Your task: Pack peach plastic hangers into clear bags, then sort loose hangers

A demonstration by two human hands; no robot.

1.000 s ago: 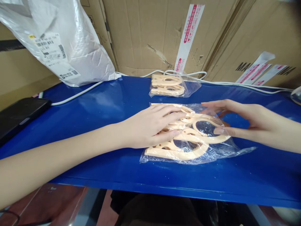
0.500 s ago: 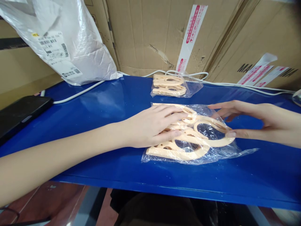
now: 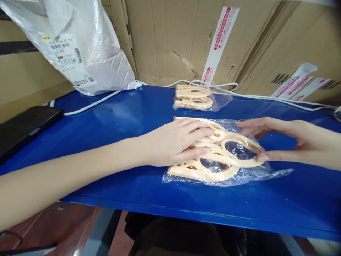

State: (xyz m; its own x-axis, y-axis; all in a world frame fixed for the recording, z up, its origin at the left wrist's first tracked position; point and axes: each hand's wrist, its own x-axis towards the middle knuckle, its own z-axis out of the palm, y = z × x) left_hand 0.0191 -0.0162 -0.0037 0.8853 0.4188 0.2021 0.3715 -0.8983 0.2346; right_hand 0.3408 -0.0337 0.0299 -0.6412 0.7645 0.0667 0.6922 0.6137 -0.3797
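Note:
Several cream-coloured plastic pieces with rounded loops, which look like folding hangers (image 3: 226,172), lie in a clear plastic bag (image 3: 253,177) on the blue table. My left hand (image 3: 183,140) rests flat across the left part of the bag, fingers stretched out, hiding some of the pieces. From the right, my right hand (image 3: 285,138) touches the bag's right end. Its thumb is on the curved end of one piece, while the fingers stay apart from the thumb at the bag's upper edge. Behind sits a smaller clear bag of similar folded hangers (image 3: 193,96).
Cardboard boxes (image 3: 165,42) stand along the back of the blue table (image 3: 119,188). A white shipping bag (image 3: 103,53) leans at the back left, near a black phone-like device (image 3: 29,128). A white cable (image 3: 90,105) runs along the rear.
The view has shifted slightly. Both hands keep nearly the same place on the bag; the right thumb shows only a very small shift.

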